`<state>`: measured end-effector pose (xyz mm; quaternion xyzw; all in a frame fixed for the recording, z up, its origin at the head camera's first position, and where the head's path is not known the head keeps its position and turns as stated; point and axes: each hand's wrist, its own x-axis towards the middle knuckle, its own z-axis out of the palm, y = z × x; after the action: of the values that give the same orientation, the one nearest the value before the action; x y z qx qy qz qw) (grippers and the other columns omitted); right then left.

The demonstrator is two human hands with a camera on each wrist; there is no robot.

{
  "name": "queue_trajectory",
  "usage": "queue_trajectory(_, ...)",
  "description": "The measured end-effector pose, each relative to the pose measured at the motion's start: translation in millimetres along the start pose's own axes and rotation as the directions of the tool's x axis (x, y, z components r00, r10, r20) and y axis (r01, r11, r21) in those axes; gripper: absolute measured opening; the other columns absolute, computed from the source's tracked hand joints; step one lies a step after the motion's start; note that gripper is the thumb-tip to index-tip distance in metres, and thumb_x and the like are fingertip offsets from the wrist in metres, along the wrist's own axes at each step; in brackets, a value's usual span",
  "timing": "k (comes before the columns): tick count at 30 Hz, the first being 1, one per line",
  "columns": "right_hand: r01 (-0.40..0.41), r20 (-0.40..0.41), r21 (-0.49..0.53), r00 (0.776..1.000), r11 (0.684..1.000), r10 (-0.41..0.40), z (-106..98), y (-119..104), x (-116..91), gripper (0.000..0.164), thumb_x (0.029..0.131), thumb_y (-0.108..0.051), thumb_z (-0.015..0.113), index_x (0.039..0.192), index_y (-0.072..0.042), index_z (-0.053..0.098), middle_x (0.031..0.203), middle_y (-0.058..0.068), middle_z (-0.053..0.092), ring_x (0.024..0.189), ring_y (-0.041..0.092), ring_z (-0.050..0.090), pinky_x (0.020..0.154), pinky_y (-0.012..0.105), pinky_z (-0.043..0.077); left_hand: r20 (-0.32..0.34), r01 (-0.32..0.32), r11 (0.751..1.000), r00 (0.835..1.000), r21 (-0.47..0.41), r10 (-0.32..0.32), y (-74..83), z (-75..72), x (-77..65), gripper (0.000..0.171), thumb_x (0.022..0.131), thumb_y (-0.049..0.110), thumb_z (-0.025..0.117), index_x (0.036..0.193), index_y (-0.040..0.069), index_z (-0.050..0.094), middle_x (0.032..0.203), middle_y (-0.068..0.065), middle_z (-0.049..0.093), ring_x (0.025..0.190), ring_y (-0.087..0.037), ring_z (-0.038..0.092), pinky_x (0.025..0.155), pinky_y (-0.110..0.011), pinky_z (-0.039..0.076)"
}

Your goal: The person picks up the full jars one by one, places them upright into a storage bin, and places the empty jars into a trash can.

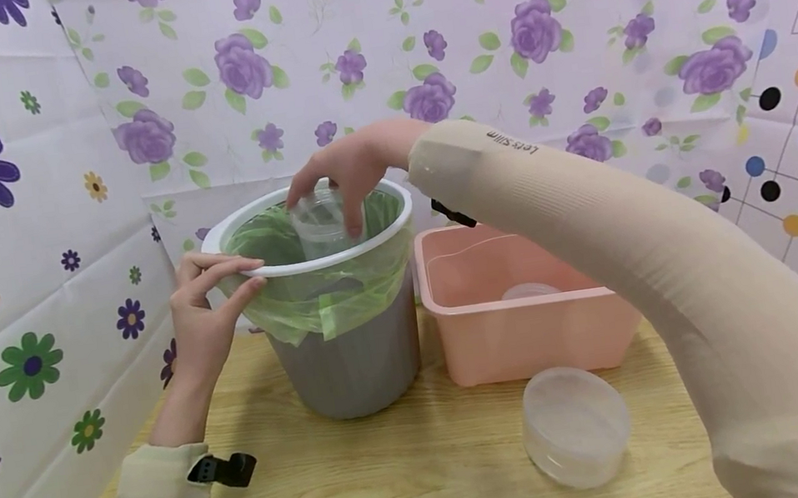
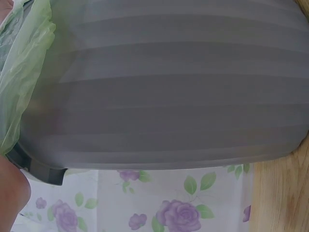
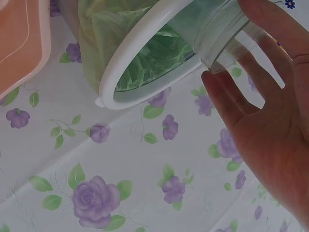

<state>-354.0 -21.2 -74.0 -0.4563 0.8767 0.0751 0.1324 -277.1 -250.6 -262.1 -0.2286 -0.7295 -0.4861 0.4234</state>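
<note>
The right hand (image 1: 352, 168) clasps the clear cylindrical plastic jar (image 1: 320, 237), likely light, slick and best held round its sides, inside the round grey bin (image 1: 358, 372); the left hand (image 1: 206, 310) pinches the white rim (image 1: 328, 262) at eight o'clock.

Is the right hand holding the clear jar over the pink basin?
No, the right hand holds the clear jar at the mouth of the gray bin, beside the pink basin.

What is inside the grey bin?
Inside the bin are a green liner and part of a clear jar, held by the right hand. Its front wall hides the bottom.
</note>
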Motion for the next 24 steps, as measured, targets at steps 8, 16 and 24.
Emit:
queue_trajectory(8,0.01,0.01,-0.064,1.0,0.998,-0.01,2.4,2.7,1.6,0.098,0.083,-0.042,0.078,0.158,-0.039,0.015,0.167,-0.008,0.013,0.155,0.021,0.014,0.125,0.044,0.02,0.001,0.001,1.0,1.0,-0.009,-0.001,-0.4,-0.2,0.0,0.02,0.08,-0.009,0.074,0.1,-0.005,0.074,0.102,0.019,0.055,0.11,-0.003,0.044,0.103,-0.024,0.027)
queue_trajectory(16,0.015,-0.012,-0.053,1.0,0.998,-0.016,5.7,7.9,-1.4,0.095,0.085,-0.039,0.077,0.158,-0.037,0.015,0.167,-0.008,0.013,0.156,0.019,0.01,0.125,0.046,0.017,0.021,0.002,1.0,1.0,-0.001,-0.002,0.5,-0.5,1.8,0.02,0.08,-0.009,0.074,0.1,-0.005,0.074,0.101,0.019,0.055,0.108,-0.002,0.043,0.103,-0.025,0.027)
queue_trajectory(24,0.028,-0.033,-0.019,0.999,0.999,-0.029,5.8,11.2,-8.8,0.092,0.087,-0.034,0.076,0.158,-0.035,0.019,0.167,-0.007,0.015,0.155,0.021,0.013,0.125,0.045,0.019,0.024,0.018,1.0,1.0,-0.005,-0.018,2.2,-0.1,2.0,0.02,0.081,-0.008,0.074,0.101,-0.005,0.074,0.101,0.018,0.055,0.108,-0.002,0.043,0.103,-0.025,0.026)
